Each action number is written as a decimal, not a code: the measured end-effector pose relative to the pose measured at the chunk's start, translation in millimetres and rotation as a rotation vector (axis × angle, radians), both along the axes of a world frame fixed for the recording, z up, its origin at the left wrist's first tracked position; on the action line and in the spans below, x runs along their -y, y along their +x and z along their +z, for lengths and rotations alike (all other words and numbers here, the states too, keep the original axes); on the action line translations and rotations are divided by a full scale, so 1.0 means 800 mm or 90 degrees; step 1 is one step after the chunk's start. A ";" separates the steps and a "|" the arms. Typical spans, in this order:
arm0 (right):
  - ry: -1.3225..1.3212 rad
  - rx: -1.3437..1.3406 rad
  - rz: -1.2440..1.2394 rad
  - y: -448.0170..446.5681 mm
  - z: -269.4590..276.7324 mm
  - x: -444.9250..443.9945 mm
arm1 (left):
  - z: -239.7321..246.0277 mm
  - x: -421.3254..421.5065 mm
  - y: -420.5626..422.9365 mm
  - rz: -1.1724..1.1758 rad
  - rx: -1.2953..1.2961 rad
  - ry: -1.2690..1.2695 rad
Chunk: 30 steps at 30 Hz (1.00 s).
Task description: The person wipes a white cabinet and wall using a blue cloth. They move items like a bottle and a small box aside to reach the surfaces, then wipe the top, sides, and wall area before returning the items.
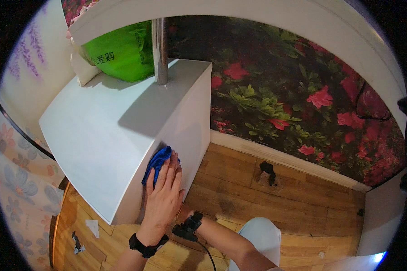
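Note:
My left hand (164, 194), with a black strap (147, 245) at its wrist, presses a crumpled blue cloth (157, 164) against the side panel of a white cabinet (101, 135). Its fingers lie stretched over the cloth, just below the cabinet's top edge. Crossing from the lower right, my right forearm wears a black device (188, 228) with a cable at the wrist. Most of my right hand (186, 214) is hidden behind my left wrist and that device, close to the cabinet's bottom, so its fingers do not show.
A chrome post (161, 50) rises from the cabinet top beside a green bag (122, 54). Overhead curves a white panel (257, 13). Scraps, including a black one (267, 171), lie on the wooden floor (230, 189). A flower-patterned wall (274, 98) stands behind; patterned fabric (20, 189) hangs left.

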State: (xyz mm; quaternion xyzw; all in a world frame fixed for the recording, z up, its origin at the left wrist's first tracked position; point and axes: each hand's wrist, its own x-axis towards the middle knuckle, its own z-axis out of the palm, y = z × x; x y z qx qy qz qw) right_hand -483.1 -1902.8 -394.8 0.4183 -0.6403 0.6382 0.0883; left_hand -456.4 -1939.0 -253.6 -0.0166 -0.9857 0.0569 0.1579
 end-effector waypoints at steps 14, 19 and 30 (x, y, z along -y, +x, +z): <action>0.011 0.018 -0.008 -0.087 0.009 -0.015 | -0.009 0.001 -0.093 -0.090 -0.065 -0.014; -0.016 0.045 -0.036 -0.084 -0.003 -0.009 | 0.010 -0.009 -0.063 -0.073 -0.043 0.035; -0.193 0.241 -0.120 -0.400 0.046 0.012 | -0.033 0.006 -0.101 -0.173 -0.181 0.147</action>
